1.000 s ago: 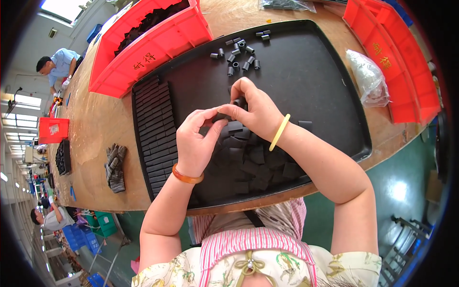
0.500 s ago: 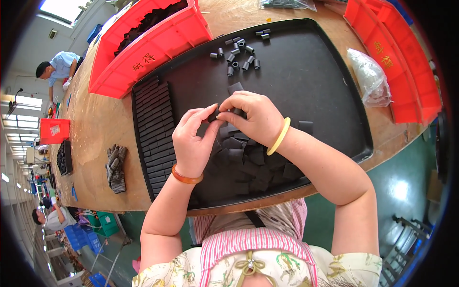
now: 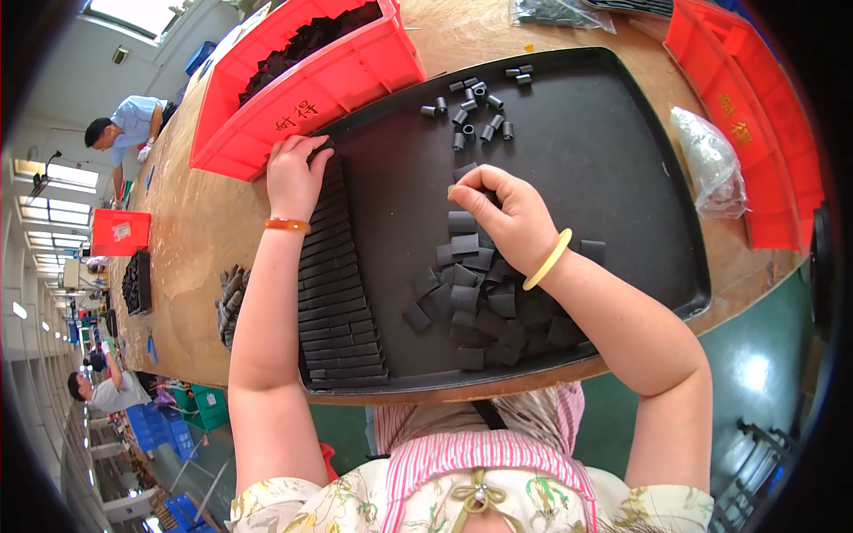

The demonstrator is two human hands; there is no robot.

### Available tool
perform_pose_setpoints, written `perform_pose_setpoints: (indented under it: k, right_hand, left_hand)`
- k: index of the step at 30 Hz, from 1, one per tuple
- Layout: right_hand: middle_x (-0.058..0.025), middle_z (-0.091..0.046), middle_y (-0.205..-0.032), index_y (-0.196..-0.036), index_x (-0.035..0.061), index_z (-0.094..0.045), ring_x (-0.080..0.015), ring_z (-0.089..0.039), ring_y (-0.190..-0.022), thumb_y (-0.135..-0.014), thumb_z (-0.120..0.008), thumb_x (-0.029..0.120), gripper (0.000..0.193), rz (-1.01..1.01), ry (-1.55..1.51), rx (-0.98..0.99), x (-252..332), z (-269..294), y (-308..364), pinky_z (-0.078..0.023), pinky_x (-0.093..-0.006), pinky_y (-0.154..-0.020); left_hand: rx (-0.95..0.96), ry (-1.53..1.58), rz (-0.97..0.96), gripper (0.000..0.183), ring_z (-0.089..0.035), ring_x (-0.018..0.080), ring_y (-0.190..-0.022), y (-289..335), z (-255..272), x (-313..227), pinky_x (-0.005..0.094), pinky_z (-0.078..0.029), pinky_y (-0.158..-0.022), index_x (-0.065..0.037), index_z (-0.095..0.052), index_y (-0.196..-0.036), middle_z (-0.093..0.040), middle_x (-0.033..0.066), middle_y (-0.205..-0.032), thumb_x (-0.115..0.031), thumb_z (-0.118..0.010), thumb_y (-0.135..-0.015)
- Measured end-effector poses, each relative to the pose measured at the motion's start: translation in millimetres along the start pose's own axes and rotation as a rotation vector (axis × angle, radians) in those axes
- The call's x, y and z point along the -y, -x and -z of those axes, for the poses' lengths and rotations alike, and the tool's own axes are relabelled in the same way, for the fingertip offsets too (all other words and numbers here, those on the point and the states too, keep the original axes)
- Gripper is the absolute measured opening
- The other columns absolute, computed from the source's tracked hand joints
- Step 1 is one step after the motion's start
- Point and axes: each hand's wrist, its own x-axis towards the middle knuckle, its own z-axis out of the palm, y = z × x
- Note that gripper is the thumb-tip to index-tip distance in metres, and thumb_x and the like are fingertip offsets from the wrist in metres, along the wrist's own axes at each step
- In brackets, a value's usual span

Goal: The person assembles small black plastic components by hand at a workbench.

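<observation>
At the upper left corner of the black tray (image 3: 395,191), my left hand (image 3: 297,173) has thumb and fingers closed around a small black piece (image 3: 321,151), mostly hidden by the fingertips. It sits at the far end of the packed rows of black pieces (image 3: 336,293). My right hand (image 3: 515,218) hovers over the tray's middle, its thumb and forefinger pinched together. Something dark shows inside its curl, but I cannot make out what. Just below that hand lies a loose pile of flat, slightly curved black pieces (image 3: 465,298). Several short black tubes (image 3: 488,133) are scattered toward the tray's far side.
A red bin (image 3: 306,98) full of black pieces stands against the tray's far left corner. Right of the tray are a clear plastic bag (image 3: 711,164) and another red bin (image 3: 755,133). A grey glove (image 3: 233,302) lies left of my forearm. A co-worker (image 3: 133,129) is farther left.
My hands have parted from around a black piece. The left has reached up and left to the end of the rows; the right stays above the loose pile. The whole view has shifted slightly.
</observation>
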Motion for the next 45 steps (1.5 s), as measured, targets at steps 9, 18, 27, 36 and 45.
perform_pose_setpoints:
  k: [9,18,27,36,45]
  right_hand:
    - [-0.0011,-0.059,-0.073,-0.094,-0.0001,-0.064,-0.0103,-0.054,-0.069,-0.096,-0.062,0.022,0.023,-0.207,-0.226,0.022,-2.2,4.6,-2.0,-0.045,-0.0258,-0.062]
    - [-0.0010,-0.052,-0.077,-0.109,0.0049,-0.051,-0.0081,-0.041,-0.052,-0.099,-0.056,0.024,0.022,-0.416,-0.795,-0.211,3.4,18.5,-13.7,-0.032,-0.0239,-0.046]
    - [0.0009,-0.050,-0.070,-0.099,0.0071,-0.056,-0.0063,-0.038,-0.048,-0.101,-0.057,0.030,0.023,-0.346,-0.690,-0.296,-8.6,25.3,-18.4,-0.031,-0.0230,-0.046]
    - [0.0025,-0.051,-0.067,-0.097,0.0076,-0.058,-0.0047,-0.039,-0.048,-0.102,-0.055,0.029,0.023,-0.296,-0.609,-0.219,-5.2,21.4,-14.8,-0.030,-0.0213,-0.043]
    - [0.0037,-0.050,-0.065,-0.096,0.0074,-0.058,-0.0038,-0.039,-0.048,-0.101,-0.056,0.027,0.021,-0.312,-0.565,-0.170,-4.6,16.9,-12.3,-0.029,-0.0206,-0.043]
  left_hand:
    - [0.079,-0.231,-0.176,0.032,-0.054,0.0263,-0.114,20.3,-17.4,8.1,0.0444,-0.044,-0.095,-0.013,-0.072,-0.111,-0.069,0.0014,-0.113,-0.006,-0.060,-0.082]
    - [-0.014,-0.080,-0.095,0.038,-0.053,0.0297,-0.115,22.5,0.6,-2.9,0.0400,-0.043,-0.101,-0.009,-0.071,-0.111,-0.068,0.0058,-0.111,0.002,-0.057,-0.078]
    - [0.398,0.463,0.087,0.026,-0.063,0.0212,-0.084,-6.8,12.1,-170.3,0.0327,-0.052,-0.079,-0.005,-0.066,-0.101,-0.063,0.0088,-0.091,-0.020,-0.075,-0.083]
    - [0.375,0.436,0.153,0.038,-0.064,0.0235,-0.094,2.5,-1.0,-164.6,0.0339,-0.051,-0.084,-0.003,-0.065,-0.104,-0.067,0.0087,-0.100,-0.025,-0.081,-0.077]
    - [0.272,0.810,0.339,0.034,-0.061,0.0152,-0.088,37.2,27.5,-145.4,0.0285,-0.051,-0.080,-0.002,-0.068,-0.104,-0.067,0.0061,-0.100,-0.014,-0.082,-0.075]
